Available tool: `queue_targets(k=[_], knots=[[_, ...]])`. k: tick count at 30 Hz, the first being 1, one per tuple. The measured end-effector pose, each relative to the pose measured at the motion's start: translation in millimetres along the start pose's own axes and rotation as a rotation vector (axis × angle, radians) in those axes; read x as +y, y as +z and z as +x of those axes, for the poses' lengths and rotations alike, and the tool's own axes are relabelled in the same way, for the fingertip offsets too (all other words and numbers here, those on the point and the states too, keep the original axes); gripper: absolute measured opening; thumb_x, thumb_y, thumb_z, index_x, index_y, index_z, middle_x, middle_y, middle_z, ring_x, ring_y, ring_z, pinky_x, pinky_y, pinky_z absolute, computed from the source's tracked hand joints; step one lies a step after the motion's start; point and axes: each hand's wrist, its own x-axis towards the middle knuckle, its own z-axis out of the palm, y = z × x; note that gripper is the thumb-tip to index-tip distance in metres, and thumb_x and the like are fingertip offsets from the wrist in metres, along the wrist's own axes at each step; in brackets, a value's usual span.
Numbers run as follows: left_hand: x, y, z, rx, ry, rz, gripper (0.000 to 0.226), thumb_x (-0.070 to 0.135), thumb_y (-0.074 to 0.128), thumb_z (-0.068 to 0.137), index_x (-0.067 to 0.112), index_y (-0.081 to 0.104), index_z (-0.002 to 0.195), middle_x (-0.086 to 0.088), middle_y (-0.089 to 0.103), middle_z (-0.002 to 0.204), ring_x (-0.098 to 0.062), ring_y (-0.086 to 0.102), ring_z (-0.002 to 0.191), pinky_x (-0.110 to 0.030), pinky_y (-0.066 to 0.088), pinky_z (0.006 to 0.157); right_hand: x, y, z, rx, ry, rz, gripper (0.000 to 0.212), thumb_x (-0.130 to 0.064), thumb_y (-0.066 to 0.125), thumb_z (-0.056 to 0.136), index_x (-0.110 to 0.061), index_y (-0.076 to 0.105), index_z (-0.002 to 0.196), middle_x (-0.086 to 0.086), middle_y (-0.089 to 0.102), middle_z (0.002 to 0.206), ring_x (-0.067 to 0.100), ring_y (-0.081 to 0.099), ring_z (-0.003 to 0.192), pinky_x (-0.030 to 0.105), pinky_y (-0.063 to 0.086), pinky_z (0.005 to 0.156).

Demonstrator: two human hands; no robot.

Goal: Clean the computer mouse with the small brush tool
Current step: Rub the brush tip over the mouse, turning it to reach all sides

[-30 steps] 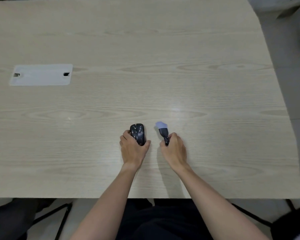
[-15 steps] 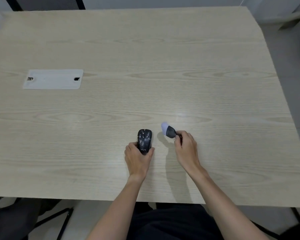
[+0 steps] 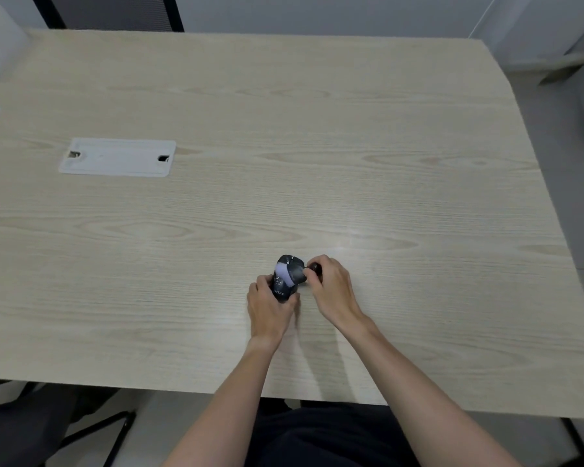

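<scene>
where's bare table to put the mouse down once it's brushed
Bare table right of and beyond the hands, and between the white plate and the left hand. Crowded only where mouse, brush and right hand meet.

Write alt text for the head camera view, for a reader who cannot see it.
Seen from above, a person's left hand steadies a dark computer mouse on a pale wooden table while the right hand holds a small brush across its top. A white cable cover plate sits far left in the tabletop.
</scene>
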Motion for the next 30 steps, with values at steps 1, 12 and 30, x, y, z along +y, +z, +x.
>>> queue_targets(k=[1, 12, 30], knots=[[1, -1, 1, -0.008, -0.001, -0.004, 0.055, 0.031, 0.081, 0.07, 0.012, 0.052, 0.113, -0.007, 0.057, 0.109, -0.024, 0.048, 0.106, -0.039, 0.045, 0.091, 0, 0, 2, 0.002, 0.005, -0.002, 0.012, -0.013, 0.056, 0.097, -0.005, 0.064, 0.101, 0.002, 0.062, 0.095, 0.012, 0.05, 0.086, 0.003, 0.035, 0.071], [5, -9, 16, -0.076, -0.037, -0.033, 0.057, 0.035, 0.083, 0.061, 0.02, 0.053, 0.108, -0.002, 0.061, 0.103, -0.023, 0.058, 0.099, -0.045, 0.051, 0.088, 14, -13, 26, 0.103, 0.147, 0.018, 0.017, -0.013, 0.052, 0.099, -0.002, 0.063, 0.104, 0.008, 0.064, 0.1, 0.022, 0.058, 0.096, 0.024, 0.038, 0.078], [36, -31, 43, -0.199, -0.094, -0.064, 0.05, 0.01, 0.085, 0.069, 0.017, 0.056, 0.109, 0.003, 0.061, 0.095, -0.003, 0.055, 0.074, -0.011, 0.038, 0.06, -15, -4, 44, 0.136, 0.155, 0.105, 0.018, -0.018, 0.046, 0.1, -0.006, 0.06, 0.103, 0.007, 0.061, 0.103, 0.019, 0.055, 0.094, 0.026, 0.039, 0.076]])
